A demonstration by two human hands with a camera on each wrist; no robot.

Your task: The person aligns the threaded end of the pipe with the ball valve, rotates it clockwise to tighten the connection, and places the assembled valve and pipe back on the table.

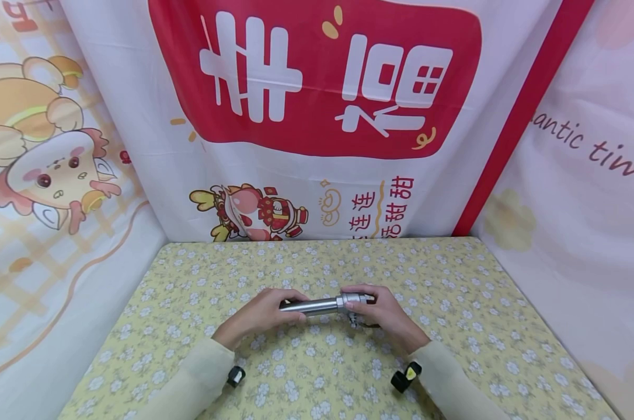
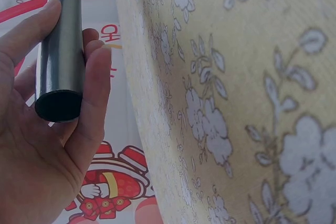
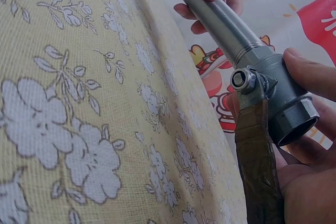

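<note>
A shiny steel pipe point(image 1: 318, 306) is joined to a metal ball valve point(image 3: 278, 82), the two forming one straight piece held over the table. My left hand point(image 1: 264, 314) grips the pipe near its free end, thumb on one side and fingers on the other. That dark round end point(image 2: 59, 106) faces the camera in the left wrist view. At the other end, my right hand point(image 1: 378, 307) holds the valve body between thumb and fingers. The valve's flat lever point(image 3: 255, 156), dark and brownish, hangs beside the right palm, fixed by a nut point(image 3: 243, 80). The valve's open port faces the right palm.
A yellow flowered cloth point(image 1: 201, 291) covers the table. Behind it hangs a white and red printed curtain point(image 1: 317, 146), with further printed curtains on the left point(image 1: 49, 280) and right point(image 1: 574, 245). Small black devices point(image 1: 236, 376) show at both sleeves.
</note>
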